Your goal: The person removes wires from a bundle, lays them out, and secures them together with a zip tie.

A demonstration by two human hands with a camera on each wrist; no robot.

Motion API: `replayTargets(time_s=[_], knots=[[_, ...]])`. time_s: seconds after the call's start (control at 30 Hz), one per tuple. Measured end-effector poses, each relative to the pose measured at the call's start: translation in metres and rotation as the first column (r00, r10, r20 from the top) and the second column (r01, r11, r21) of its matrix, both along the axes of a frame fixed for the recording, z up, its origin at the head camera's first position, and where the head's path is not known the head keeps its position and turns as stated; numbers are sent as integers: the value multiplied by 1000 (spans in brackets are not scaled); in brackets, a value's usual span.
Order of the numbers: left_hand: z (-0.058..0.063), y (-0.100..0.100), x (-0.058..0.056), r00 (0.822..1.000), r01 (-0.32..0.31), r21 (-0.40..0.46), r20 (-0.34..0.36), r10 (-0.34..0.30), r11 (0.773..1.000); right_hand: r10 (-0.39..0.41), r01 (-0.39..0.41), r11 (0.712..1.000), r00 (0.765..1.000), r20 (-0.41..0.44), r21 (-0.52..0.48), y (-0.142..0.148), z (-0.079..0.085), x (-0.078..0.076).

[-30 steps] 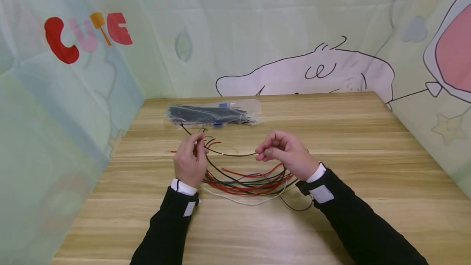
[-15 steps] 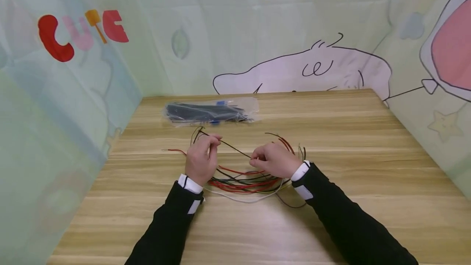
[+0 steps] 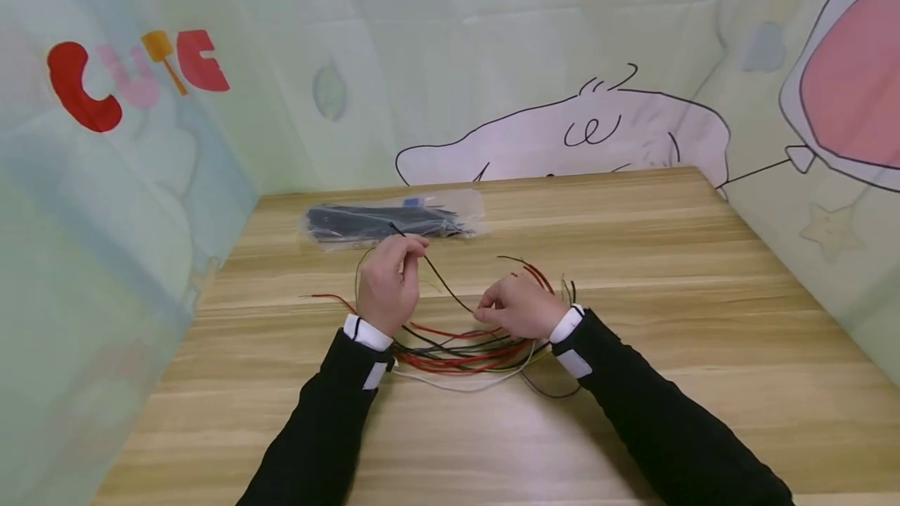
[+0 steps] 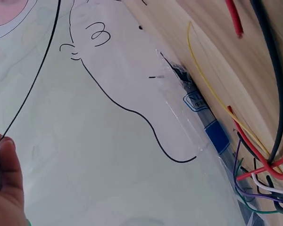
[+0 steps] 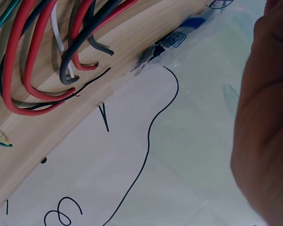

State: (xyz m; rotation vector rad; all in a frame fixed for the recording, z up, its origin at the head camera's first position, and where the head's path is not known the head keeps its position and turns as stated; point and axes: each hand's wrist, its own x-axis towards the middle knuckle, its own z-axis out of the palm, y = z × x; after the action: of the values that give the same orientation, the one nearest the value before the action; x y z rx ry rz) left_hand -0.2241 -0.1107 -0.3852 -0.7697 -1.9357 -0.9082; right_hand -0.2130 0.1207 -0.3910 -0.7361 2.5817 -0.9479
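In the head view my left hand (image 3: pixel 389 285) pinches a thin black cable tie (image 3: pixel 441 278) near its head, which sticks up past the fingers. My right hand (image 3: pixel 523 307) pinches the other end, and the strap runs slanting between the two hands. Under and between them lies a bundle of wires (image 3: pixel 457 361), red, black, white and other colours, bent in a shallow curve on the table. The left wrist view shows the fingertips (image 4: pixel 7 155) on the strap. Only the edge of the hand (image 5: pixel 266 117) shows in the right wrist view, its fingertips out of frame.
A clear plastic bag (image 3: pixel 390 219) of black cable ties lies at the back of the wooden table (image 3: pixel 598 217). Loose wire ends (image 3: pixel 534 270) stick up behind my right hand, and a red wire end (image 3: pixel 325 296) points left. Printed cloth walls (image 3: pixel 394 45) enclose the table.
My right hand has moved left and down from its raised place, uncovering wire ends behind it. My left hand has shifted right and up, and the tie's head now points higher.
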Motion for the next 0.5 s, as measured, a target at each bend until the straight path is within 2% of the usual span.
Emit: replayTargets(time_s=[0.1,0.2,0.3,0.37,0.5], knots=[[1,1,-4,999,11,19,33,-12,1000,14,-14,1000,1000,26,16,0,0,0],[3,0,-5,995,23,45,95,-28,999,45,-46,999,998,54,15,-1,0,0],[4,-1,-6,979,52,92,194,-69,994,95,-95,995,994,51,-8,-4,-1,1],[5,-1,-7,952,85,149,281,-124,985,110,-109,994,993,48,-21,-5,-1,1],[11,2,-8,858,130,325,436,-270,937,112,-111,993,993,26,-30,-7,0,2]])
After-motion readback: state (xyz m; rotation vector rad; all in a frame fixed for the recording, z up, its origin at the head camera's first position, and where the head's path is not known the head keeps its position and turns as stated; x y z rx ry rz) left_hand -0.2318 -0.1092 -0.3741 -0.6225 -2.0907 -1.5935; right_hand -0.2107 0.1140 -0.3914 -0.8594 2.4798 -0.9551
